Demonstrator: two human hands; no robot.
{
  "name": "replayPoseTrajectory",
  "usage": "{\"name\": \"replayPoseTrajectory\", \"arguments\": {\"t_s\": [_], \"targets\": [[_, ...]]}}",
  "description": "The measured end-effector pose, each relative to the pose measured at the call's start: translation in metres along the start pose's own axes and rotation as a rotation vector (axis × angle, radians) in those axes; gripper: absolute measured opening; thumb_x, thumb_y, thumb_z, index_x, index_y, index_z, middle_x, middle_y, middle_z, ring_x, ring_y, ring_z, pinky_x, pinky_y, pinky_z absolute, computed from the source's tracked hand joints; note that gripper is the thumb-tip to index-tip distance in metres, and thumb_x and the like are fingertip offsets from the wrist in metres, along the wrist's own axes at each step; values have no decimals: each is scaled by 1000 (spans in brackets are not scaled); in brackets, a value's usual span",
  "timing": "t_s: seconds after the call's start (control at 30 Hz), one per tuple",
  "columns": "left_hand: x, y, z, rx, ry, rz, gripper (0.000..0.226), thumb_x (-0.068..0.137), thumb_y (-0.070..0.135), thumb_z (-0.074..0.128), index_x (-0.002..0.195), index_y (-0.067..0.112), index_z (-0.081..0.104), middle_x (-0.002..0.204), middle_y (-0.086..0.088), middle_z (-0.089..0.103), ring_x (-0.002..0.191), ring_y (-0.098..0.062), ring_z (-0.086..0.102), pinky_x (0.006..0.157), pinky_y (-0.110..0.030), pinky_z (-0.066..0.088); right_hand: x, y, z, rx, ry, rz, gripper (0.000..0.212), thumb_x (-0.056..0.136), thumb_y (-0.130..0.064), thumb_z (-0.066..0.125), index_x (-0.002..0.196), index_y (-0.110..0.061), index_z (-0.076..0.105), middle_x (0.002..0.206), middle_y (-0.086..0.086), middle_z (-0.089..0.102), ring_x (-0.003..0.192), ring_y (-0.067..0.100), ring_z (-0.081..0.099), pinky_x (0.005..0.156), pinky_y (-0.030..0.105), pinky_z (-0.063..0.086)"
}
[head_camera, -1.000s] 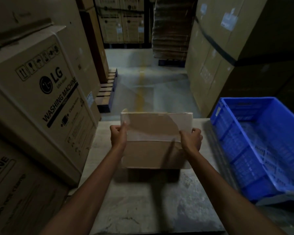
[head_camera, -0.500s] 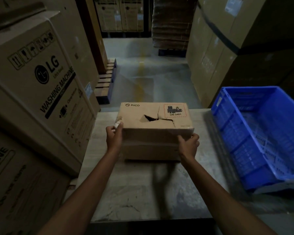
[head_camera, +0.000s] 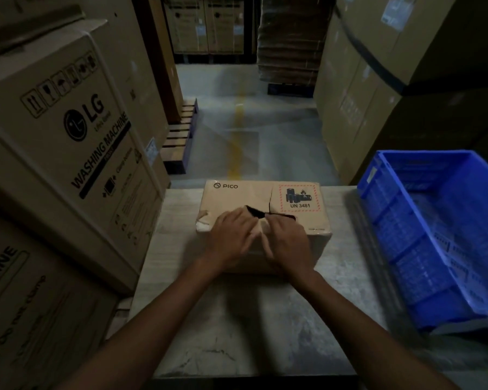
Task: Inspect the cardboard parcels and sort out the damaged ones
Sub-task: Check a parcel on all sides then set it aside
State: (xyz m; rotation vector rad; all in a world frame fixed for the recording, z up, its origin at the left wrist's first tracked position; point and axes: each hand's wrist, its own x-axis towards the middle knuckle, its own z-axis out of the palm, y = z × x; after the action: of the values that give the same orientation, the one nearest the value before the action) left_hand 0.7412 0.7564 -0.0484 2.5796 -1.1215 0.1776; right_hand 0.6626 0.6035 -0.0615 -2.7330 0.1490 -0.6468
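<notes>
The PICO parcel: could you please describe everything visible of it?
The parcel is a brown cardboard box lying flat on the grey table, with a PICO logo and red-bordered UN 3481 label on top. The top is torn open in a dark jagged hole; the near-left corner is crumpled. Left hand and right hand rest at the hole.
</notes>
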Motion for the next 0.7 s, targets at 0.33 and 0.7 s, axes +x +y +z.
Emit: {"name": "replayPoseTrajectory", "arguments": {"t_s": [0.33,0.7], "targets": [[33,-7,-12,-128,-26,-70,41,98,40,40,123,16,64,150,-16,41,132,-33,38,107,-53,36,45,3,-3,-139,-397,-57,53,102,-52,18,98,-20,60,109,12,65,86,29,63,78,40,49],[42,-4,-4,94,-213,-257,57,102,57,28,155,38,23,167,-8,6,153,-27,4,122,-54,5,36,14,-15,476,266,278,13,90,-6,70,101,-7,76,95,9,77,85,16,71,80,44,62]]}}
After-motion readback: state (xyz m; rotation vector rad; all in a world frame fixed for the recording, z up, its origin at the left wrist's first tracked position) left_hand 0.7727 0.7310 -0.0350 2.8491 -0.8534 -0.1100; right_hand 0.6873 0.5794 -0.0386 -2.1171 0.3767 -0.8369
